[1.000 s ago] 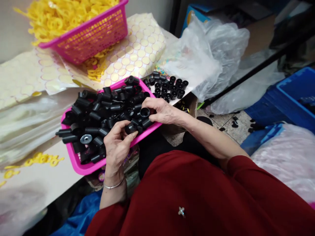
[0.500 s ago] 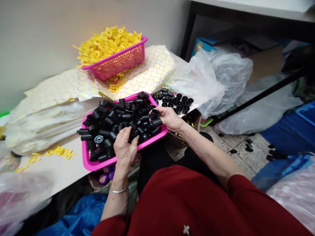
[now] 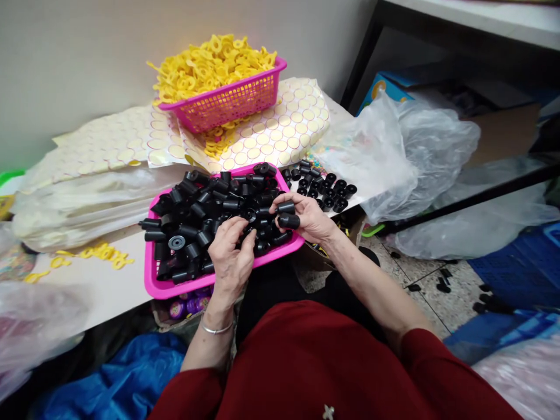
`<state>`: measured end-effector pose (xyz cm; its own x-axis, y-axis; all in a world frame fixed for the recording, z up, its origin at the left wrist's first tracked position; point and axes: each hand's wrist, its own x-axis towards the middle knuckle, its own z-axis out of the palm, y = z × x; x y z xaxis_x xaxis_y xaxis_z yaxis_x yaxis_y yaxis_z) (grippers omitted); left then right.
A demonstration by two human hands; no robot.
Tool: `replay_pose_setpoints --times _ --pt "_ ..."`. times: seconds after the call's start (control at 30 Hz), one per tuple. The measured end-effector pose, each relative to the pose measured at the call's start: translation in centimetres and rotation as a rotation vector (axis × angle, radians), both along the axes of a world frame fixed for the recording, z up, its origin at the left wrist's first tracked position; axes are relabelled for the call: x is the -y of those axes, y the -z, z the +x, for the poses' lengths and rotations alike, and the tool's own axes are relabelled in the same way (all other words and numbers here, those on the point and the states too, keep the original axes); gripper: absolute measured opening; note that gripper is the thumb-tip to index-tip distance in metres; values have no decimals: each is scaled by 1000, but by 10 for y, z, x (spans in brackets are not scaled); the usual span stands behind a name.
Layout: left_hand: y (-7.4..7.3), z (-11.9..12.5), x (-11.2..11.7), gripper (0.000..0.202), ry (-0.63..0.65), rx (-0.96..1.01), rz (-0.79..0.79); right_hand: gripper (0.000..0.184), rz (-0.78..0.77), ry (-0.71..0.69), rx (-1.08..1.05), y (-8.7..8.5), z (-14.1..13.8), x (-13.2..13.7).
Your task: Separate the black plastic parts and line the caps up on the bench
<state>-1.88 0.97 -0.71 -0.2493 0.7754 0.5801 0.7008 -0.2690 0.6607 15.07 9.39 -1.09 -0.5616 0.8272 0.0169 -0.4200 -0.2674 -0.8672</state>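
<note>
A pink plastic basket (image 3: 153,287) is heaped with black plastic cylinders (image 3: 188,186), hollow at one end; one lying in it shows a silvery disc (image 3: 177,242). Above the basket's right end, my right hand (image 3: 312,219) is closed around two cylinders, an upper one (image 3: 286,207) and a lower one (image 3: 289,221), lying side by side in the fingers. My left hand (image 3: 230,251) is over the front middle of the heap, fingers curled and thumb close to the forefinger. A black cylinder (image 3: 250,214) is at its fingertips, its grip partly hidden.
Behind stands a pink basket (image 3: 227,108) piled with yellow plastic rings, on sheets of round stickers (image 3: 284,125). More black cylinders (image 3: 328,189) stand on the table at right, beside clear plastic bags (image 3: 394,157). Loose yellow rings (image 3: 105,252) lie at left. Black pieces (image 3: 443,283) litter the floor.
My right hand has tilted the two cylinders, so the upper one now lies more sideways. My left thumb and forefinger have come closer together over the heap. The whole view has shifted slightly.
</note>
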Motion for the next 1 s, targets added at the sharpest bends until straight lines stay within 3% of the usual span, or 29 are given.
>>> replay_pose_setpoints --times 0.07,0.17,0.27,0.33,0.5,0.6,0.7,0.77,0.87,1.0 --pt "-2 -9 1 11 -37 -2 -5 46 92 59 113 0 0 1" --pt "-10 -34 1 14 -147 -60 -64 30 442 190 418 0 1 2" --pt "-22 -62 -6 16 -185 -186 -187 37 802 236 639 2 3 2" --pt "-29 -74 -13 14 -114 -279 -268 42 910 215 718 3 3 2" --pt "-34 -71 -29 14 173 -439 -454 55 958 263 747 5 5 12" --pt "-30 -55 -38 11 248 -595 -558 44 917 370 699 8 7 19" --pt "-24 -43 -45 11 210 -756 -613 27 918 419 695 11 10 23" --pt "-21 -44 -50 20 103 -769 -568 20 970 416 719 12 11 24" --pt "-20 -54 -52 33 -40 -647 -425 16 1056 403 774 14 9 24" --pt "-22 -73 -40 28 -56 -426 -279 20 1164 344 829 11 0 24"
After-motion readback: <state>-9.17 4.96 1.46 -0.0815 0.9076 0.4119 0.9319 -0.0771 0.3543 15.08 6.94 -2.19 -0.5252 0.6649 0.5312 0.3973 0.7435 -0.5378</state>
